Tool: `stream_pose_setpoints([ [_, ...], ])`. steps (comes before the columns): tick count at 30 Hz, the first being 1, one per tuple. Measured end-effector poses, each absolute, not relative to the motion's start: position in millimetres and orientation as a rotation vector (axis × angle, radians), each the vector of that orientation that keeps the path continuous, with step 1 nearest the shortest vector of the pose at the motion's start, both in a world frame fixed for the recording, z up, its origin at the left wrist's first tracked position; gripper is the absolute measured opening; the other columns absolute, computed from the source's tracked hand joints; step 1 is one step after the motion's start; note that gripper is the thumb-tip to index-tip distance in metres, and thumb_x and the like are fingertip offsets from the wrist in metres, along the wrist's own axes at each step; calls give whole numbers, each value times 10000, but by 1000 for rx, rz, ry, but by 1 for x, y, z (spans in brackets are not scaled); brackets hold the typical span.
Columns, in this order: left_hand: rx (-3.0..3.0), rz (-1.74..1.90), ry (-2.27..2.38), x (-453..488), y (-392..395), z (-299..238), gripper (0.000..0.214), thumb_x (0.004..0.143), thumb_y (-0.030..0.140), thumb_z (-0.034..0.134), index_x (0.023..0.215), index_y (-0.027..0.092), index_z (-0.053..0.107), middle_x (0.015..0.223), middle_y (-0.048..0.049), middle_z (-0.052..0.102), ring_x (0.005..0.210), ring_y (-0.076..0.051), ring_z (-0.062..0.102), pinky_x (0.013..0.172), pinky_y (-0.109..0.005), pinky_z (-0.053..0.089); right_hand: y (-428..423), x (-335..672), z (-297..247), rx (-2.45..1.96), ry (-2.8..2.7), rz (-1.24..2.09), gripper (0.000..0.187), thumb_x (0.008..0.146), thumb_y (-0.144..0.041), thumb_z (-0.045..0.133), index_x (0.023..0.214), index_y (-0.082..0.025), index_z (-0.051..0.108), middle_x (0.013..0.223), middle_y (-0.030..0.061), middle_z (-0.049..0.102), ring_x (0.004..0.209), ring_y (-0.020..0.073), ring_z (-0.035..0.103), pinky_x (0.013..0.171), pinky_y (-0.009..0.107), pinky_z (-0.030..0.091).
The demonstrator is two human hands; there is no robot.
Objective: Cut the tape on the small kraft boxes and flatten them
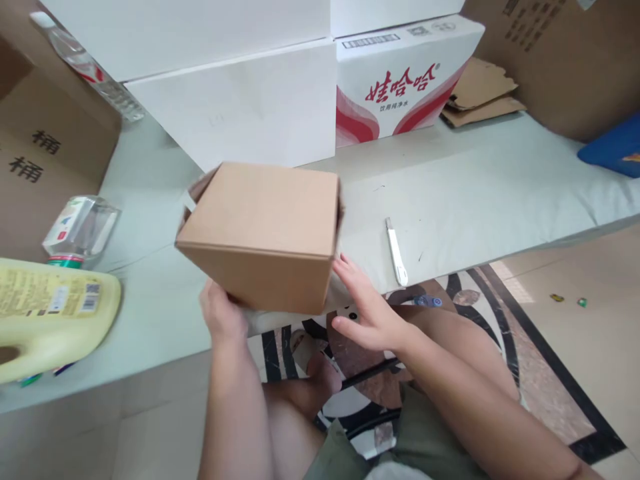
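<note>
A small brown cardboard box (265,233) is held just above the pale grey surface (475,193), tilted, with its flaps facing away from me. My left hand (223,313) grips its lower left corner from underneath, fingers hidden behind the box. My right hand (367,307) lies at the box's lower right side with fingers stretched out flat, touching or nearly touching it. A white utility knife (396,252) lies on the surface just right of my right hand.
A yellow jug (50,313) lies at the left edge, with a clear plastic bottle (80,230) behind it. White cartons (240,113) and a red-printed carton (400,87) stand at the back. Brown cardboard (45,153) lines the left side; a blue object (613,150) sits far right.
</note>
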State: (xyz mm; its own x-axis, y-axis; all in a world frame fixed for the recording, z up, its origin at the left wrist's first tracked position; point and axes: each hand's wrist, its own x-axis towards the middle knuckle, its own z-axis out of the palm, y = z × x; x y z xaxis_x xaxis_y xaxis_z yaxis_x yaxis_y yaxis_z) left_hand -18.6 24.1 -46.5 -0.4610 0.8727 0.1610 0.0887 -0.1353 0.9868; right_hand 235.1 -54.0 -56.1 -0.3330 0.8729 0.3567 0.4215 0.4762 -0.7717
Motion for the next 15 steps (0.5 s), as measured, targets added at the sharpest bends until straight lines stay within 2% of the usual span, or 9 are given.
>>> stream_pose_setpoints([
  [2,1009,1667,1456,-7,24,-54,455,885,612,483,786,215,680,857,-43,748,1108,-274,704,969,-392,572,-55,238,-56,-1085,-1925,687,828,1022,-591,508,1705,-376,92,1762,123,213,1658,381,186,1300,657,283],
  [5,808,1513,1234,8,22,-58,682,754,866,584,943,237,771,1094,-74,798,1328,-317,634,1086,-399,535,-56,243,-54,-1081,-1847,599,797,1027,-585,484,1703,-403,102,1742,98,181,1637,358,240,1292,609,333],
  [9,744,1465,1179,20,18,-51,779,631,930,697,1046,277,789,1303,-68,768,1530,-333,467,1216,-411,454,-59,245,-51,-1122,-1816,486,752,1036,-621,400,1702,-388,140,1732,101,254,1614,364,298,1294,636,302],
  [13,764,1434,1133,30,17,-44,864,655,951,658,1193,282,758,1451,-80,695,1610,-340,341,1311,-451,341,-60,245,-52,-1137,-1828,347,744,1036,-606,375,1702,-346,170,1749,99,306,1642,387,245,1311,700,190],
  [15,728,1403,1133,34,15,-43,878,682,951,632,1247,287,737,1498,-79,663,1622,-339,317,1323,-464,322,-60,248,-51,-1098,-1819,319,716,1038,-575,389,1694,-344,216,1749,83,324,1652,374,225,1311,686,232],
])
